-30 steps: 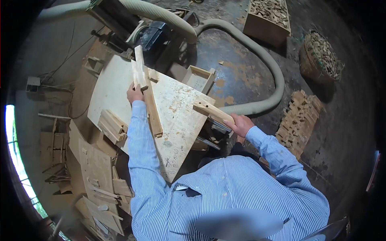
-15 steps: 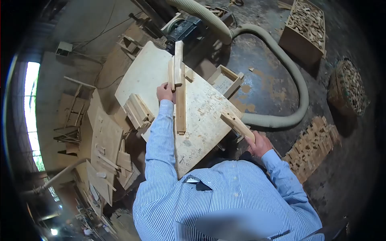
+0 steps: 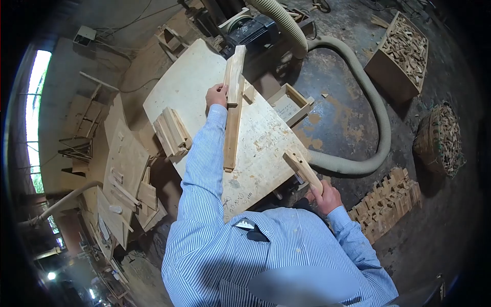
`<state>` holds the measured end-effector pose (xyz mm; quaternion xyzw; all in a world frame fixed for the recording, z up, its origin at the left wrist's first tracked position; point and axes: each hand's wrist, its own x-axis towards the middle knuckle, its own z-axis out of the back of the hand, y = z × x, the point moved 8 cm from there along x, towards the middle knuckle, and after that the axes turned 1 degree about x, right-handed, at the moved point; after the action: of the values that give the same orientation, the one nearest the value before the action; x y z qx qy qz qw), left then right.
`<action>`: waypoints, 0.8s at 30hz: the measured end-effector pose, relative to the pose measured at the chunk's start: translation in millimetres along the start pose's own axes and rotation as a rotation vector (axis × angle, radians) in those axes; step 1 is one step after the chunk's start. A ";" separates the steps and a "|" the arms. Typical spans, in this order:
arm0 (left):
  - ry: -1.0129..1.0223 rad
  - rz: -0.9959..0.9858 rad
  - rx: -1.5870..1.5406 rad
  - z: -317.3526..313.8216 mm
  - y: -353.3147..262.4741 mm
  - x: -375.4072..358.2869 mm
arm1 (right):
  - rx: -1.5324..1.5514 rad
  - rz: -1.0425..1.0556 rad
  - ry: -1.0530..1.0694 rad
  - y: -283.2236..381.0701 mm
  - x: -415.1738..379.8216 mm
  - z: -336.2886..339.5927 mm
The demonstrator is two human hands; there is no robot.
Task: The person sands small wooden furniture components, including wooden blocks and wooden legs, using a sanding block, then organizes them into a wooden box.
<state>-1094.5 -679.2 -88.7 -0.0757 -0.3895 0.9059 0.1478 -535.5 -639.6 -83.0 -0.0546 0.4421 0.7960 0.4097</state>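
Note:
My left hand (image 3: 217, 96) reaches out over the pale work table (image 3: 197, 77), its fingers closed on a wooden strip (image 3: 229, 88). The strip lies beside a longer wooden block (image 3: 238, 66), above a long wooden rail (image 3: 233, 140) fixed along the table. A small wood block (image 3: 249, 94) sits to the right of the rail. Near the table's front right corner, my right hand (image 3: 328, 198) wraps around one end of another wooden piece (image 3: 304, 170). That piece's other end reaches over the table corner.
A bundle of wooden strips (image 3: 171, 133) lies on the table's left. Beyond the far end stands a dark machine (image 3: 250, 31) with a thick hose (image 3: 382, 117). To the right are a box of offcuts (image 3: 391, 66), a basket (image 3: 427, 133) and stacked blocks (image 3: 386, 204).
My left hand has moved forward along the rail, and the strip now lies closer against the longer block. My right hand still holds its wooden piece near the corner. The view has shifted slightly.

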 end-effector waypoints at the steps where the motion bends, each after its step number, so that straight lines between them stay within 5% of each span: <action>1: -0.018 -0.010 0.027 4.1 -7.1 -5.0 | 0.009 -0.011 0.000 -1.5 1.6 -1.0; 24: -0.081 -0.134 0.005 16.2 -16.5 -0.9 | -0.016 0.091 -0.166 -38.5 15.9 -25.8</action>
<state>-1094.3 -679.7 -65.5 -0.0126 -0.3973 0.8972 0.1924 -526.1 -638.7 -131.0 0.0283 0.4025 0.8189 0.4081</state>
